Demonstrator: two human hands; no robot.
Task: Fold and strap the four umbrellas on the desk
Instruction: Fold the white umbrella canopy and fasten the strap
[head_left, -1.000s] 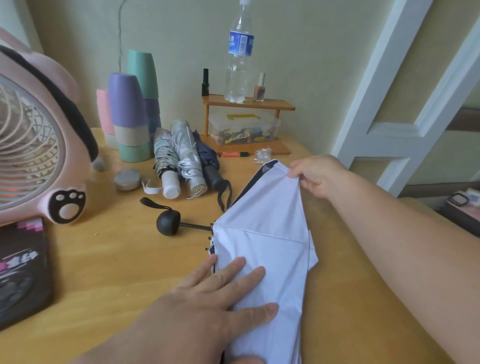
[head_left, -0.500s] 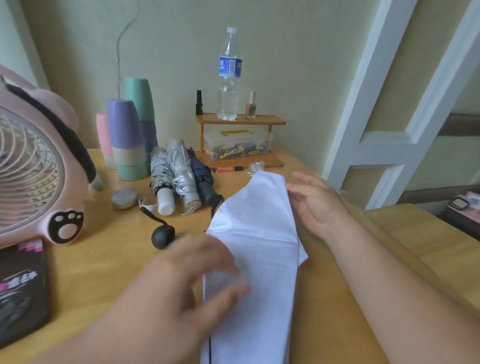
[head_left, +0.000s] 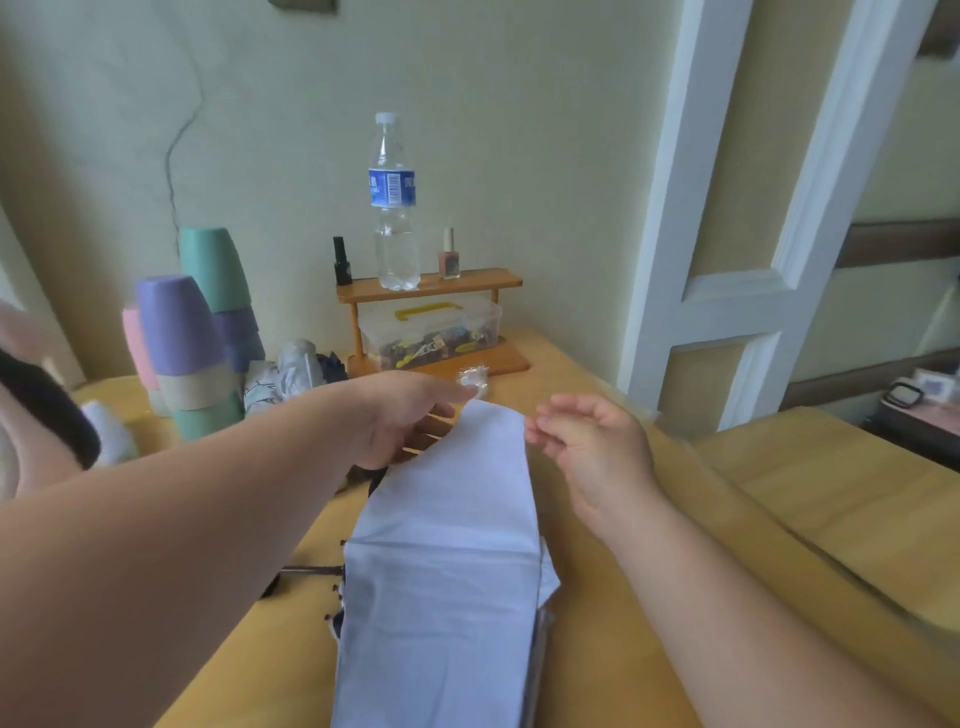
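The tip of the white umbrella (head_left: 441, 597), pointing toward the far edge of the desk (head_left: 613, 665), is being flanked: left hand (head_left: 410, 415) touching, grip unclear; right hand (head_left: 592, 447) slack, empty.

The left arm stretches in from the lower left, bare, and the left hand (head_left: 410, 415) reaches far forward with its fingers fairly straight and spread. The right hand (head_left: 592, 441) hovers near it — palm turned inward, fingers loosely curled, gripping nothing — on a bare forearm rising from the lower right.
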